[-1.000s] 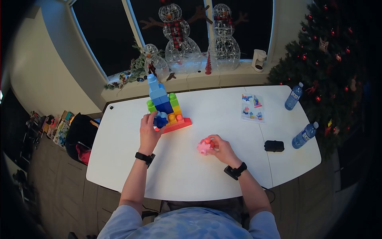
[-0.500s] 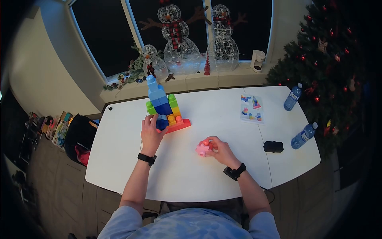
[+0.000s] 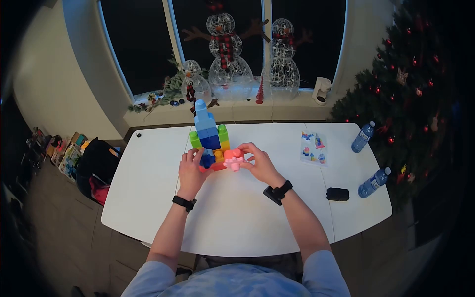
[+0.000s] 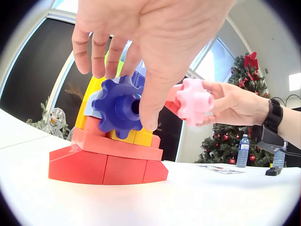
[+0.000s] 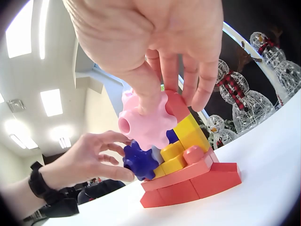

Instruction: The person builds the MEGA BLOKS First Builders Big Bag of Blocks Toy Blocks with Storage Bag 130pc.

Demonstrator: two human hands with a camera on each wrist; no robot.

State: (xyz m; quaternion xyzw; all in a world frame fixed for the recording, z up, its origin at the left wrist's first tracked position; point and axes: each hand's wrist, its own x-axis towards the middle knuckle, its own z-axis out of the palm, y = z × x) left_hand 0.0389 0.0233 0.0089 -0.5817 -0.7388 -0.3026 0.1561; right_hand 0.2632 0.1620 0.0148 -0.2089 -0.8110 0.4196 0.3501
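Note:
A block build with a red curved base (image 4: 125, 168), yellow and green blocks and a light blue tower (image 3: 204, 119) stands on the white table. At its left front is a dark blue gear (image 4: 117, 107) on a light blue block. My left hand (image 3: 192, 173) holds this gear, thumb on the front, fingers behind. In my right hand (image 3: 263, 167) is a pink gear (image 5: 146, 121) joined to a coral-red block (image 5: 176, 105), pinched between thumb and fingers. That piece is close over the build's right end, where a round coral stud (image 5: 193, 154) shows underneath.
To the right on the table are a picture sheet (image 3: 313, 147), a black case (image 3: 337, 194) and two water bottles (image 3: 362, 137). Wire snowmen (image 3: 230, 69) stand on the window ledge behind; a decorated tree (image 3: 396, 99) is at the right.
My right hand has carried the pink gear and its coral block left and away from me to the build's right end. My left hand stays at the blue gear. The head view has tilted up.

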